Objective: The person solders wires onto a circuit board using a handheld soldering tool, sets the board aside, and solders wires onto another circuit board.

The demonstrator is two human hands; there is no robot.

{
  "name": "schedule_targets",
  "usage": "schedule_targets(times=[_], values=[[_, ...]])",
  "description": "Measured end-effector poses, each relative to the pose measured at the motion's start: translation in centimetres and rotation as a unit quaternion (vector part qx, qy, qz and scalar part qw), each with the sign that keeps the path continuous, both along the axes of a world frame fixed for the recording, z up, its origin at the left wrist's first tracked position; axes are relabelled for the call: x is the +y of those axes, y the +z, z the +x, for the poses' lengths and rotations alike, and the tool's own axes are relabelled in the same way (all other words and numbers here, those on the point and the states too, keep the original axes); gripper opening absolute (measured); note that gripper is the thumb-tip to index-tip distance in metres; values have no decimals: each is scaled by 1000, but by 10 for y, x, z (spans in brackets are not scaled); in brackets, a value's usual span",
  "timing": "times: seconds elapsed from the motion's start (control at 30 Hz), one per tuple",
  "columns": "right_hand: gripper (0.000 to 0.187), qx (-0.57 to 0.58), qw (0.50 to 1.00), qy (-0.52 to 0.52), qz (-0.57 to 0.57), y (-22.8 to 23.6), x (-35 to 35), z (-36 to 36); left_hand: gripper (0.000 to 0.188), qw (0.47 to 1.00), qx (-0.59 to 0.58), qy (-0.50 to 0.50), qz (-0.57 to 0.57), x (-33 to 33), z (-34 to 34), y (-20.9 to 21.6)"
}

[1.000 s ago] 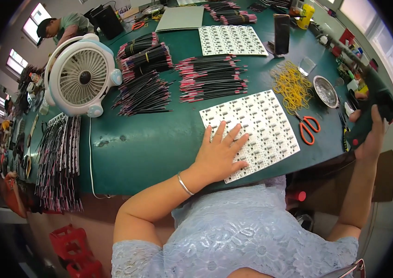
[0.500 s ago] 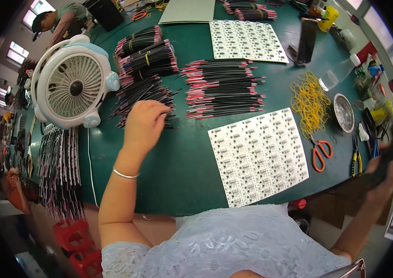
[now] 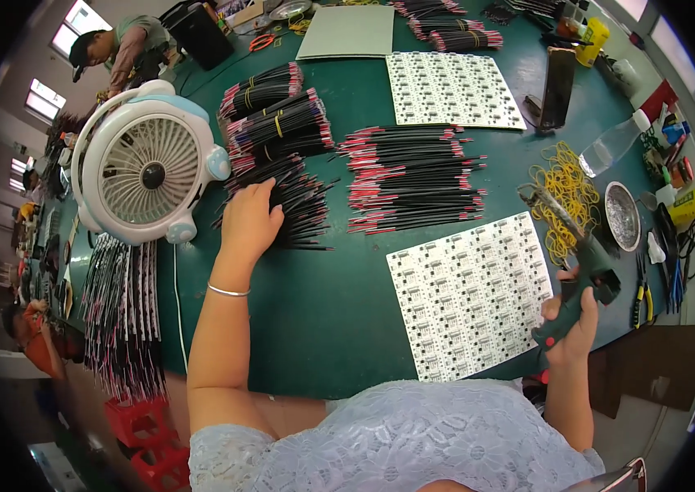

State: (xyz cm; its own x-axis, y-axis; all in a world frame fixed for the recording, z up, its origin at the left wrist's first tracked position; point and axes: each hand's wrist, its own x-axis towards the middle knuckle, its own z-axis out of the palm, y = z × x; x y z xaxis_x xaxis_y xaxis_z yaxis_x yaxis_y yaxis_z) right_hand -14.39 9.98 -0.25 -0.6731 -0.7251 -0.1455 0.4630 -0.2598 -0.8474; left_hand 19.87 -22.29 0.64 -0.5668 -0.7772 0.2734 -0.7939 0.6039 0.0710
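My right hand (image 3: 574,328) is wrapped round the grip of a dark green, pistol-shaped soldering gun (image 3: 597,266). Its metal front end points up and left, over the bundle of yellow rubber bands (image 3: 559,176). Just left of the gun lies a white sheet of circuit boards (image 3: 470,299). My left hand (image 3: 250,220), with a bangle on its wrist, rests at the near edge of a loose heap of short black wires (image 3: 302,205); thumb and forefinger are apart, and no wire shows between them. Right of that heap, black wires with red ends (image 3: 413,180) lie in a wide row.
A white fan (image 3: 150,172) stands at the left, with wired strips (image 3: 122,303) hanging over the table edge. Tied wire bundles (image 3: 278,123) lie behind the heap. A second board sheet (image 3: 454,90), a metal bowl (image 3: 623,217), a clear bottle (image 3: 612,146) and pliers (image 3: 641,291) are farther right.
My right hand has swung in from the far right edge with the soldering gun, now over the board sheet's right side. My left hand's fingers have spread at the wire heap. The view has shifted slightly.
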Motion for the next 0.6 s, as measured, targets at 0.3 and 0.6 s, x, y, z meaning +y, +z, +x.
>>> schedule_targets(times=[0.3,0.6], values=[[37,-56,996,-63,-27,-25,-1,6,23,967,157,-202,21,0,-109,15],[36,-28,995,-72,-59,-24,-4,8,19,971,-87,-219,49,15,-230,7]])
